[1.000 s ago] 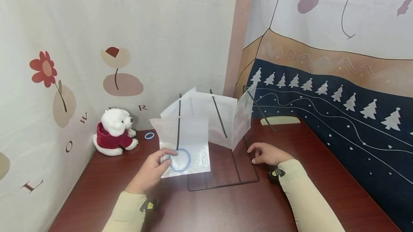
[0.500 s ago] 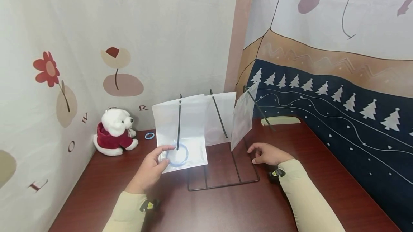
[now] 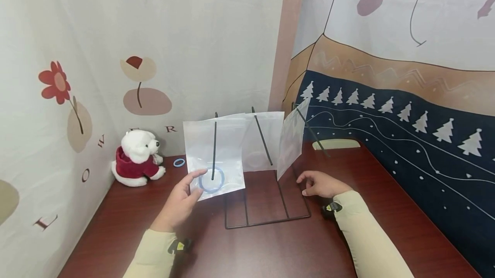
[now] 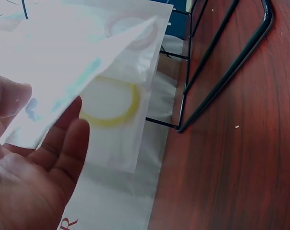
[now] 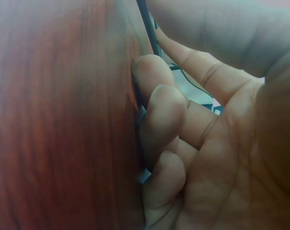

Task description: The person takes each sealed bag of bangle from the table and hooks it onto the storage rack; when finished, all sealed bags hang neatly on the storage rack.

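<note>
A black wire rack (image 3: 267, 223) with hooks stands on the table. From its left hook hangs a clear zip bag (image 3: 230, 140) with a blue ring (image 3: 223, 180) inside. My left hand (image 3: 175, 204) is at this bag's left edge, index finger straight across it; in the left wrist view the bag's corner lies between spread thumb and fingers. Two further bags, the middle bag (image 3: 251, 140) and the right bag (image 3: 291, 140), hang beside it. A yellow ring (image 4: 135, 98) shows in the bag behind. My right hand (image 3: 322, 183) pinches the rack's right base bar, other fingers curled at the table.
A white plush bear (image 3: 133, 157) in red clothing sits at the back left, a loose light-blue ring (image 3: 179, 166) next to it. Behind the rack's right side is a flat pale green thing (image 3: 336, 144) at the table's far edge. Printed cloth walls enclose the back and right.
The left bag has swung back, up and slightly left, and now hangs flatter. My left thumb and index finger have spread a little wider. My right hand stays in place.
</note>
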A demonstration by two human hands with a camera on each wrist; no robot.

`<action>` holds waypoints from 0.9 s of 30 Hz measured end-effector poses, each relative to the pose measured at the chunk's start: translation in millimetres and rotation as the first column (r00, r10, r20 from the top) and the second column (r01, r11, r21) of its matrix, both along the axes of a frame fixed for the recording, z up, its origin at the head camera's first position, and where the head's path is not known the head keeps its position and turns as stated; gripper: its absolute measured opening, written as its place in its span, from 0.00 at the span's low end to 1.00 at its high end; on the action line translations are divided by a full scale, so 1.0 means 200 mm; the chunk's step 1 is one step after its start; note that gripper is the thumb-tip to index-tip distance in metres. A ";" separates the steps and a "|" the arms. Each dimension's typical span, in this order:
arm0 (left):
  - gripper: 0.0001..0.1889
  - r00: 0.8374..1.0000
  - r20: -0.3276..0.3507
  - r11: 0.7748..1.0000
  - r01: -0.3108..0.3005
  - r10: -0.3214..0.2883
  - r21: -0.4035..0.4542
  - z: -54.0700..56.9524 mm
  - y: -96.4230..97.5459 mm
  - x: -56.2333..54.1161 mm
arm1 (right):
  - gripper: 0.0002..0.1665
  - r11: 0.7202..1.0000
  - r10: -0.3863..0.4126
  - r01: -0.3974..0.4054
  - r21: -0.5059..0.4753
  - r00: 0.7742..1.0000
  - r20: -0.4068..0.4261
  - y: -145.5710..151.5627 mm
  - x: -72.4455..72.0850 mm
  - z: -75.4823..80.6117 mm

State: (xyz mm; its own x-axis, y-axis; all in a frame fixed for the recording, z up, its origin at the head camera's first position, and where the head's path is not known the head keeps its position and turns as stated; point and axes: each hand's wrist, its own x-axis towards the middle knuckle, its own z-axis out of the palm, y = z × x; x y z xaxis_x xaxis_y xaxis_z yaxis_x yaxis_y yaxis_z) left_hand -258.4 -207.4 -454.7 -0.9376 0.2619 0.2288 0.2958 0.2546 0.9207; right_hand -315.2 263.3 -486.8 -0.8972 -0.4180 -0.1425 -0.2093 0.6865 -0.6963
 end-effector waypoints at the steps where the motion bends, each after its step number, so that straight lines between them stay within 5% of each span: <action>1: 0.27 1.000 -0.006 1.000 0.001 -0.001 -0.002 0.00 0.00 0.00 | 0.20 1.000 0.000 0.000 0.000 1.000 0.001 0.00 0.00 0.00; 16: 0.27 0.995 -0.095 0.997 -0.046 0.039 -0.068 -0.06 -0.04 -0.04 | 0.19 1.000 -0.009 0.009 0.007 1.000 -0.008 0.01 -0.02 -0.03; 27: 0.28 0.996 -0.045 0.990 -0.086 0.082 -0.108 -0.06 -0.05 -0.04 | 0.19 1.000 -0.015 0.015 0.008 1.000 0.001 0.00 -0.02 -0.02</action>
State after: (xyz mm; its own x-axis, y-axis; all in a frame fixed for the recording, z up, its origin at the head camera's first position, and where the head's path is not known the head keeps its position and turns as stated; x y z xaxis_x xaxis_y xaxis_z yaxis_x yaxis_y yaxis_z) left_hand -266.5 -217.5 -467.5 -0.9480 0.2083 0.2408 0.3051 0.3788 0.8737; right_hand -318.5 263.6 -490.5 -0.9031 -0.4034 -0.1469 -0.1980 0.6950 -0.6912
